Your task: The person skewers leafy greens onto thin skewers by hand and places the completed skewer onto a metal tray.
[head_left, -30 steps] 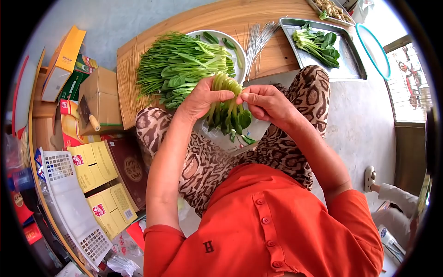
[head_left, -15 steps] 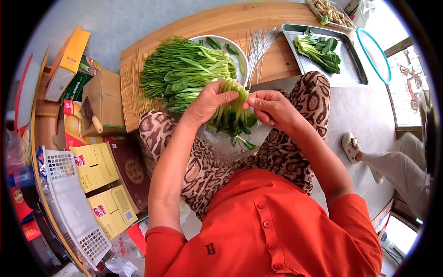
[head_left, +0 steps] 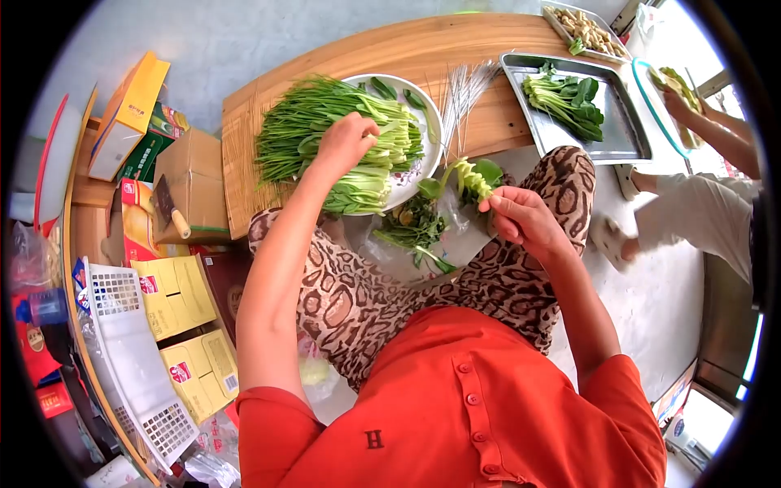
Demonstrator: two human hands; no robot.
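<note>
My right hand is closed in a pinch at the end of a row of pale-stemmed leafy greens, stems lined up side by side as if threaded; any skewer inside is hidden. My left hand rests on the heap of long green vegetables, its fingers curled; whether it grips a stalk is hidden. The heap lies on a white plate on the wooden table. Between my knees, more leaves lie in a clear plastic bag. Thin metal skewers lie beside the plate.
A metal tray with leafy greens sits to the right; another tray of skewered food is behind it. Another person's hands hold something at far right. Boxes, a cleaver and a white basket are left.
My left hand has let go of the row of greens and moved left onto the heap. My right hand has shifted right and down with the greens. Another person's hands have come into view.
</note>
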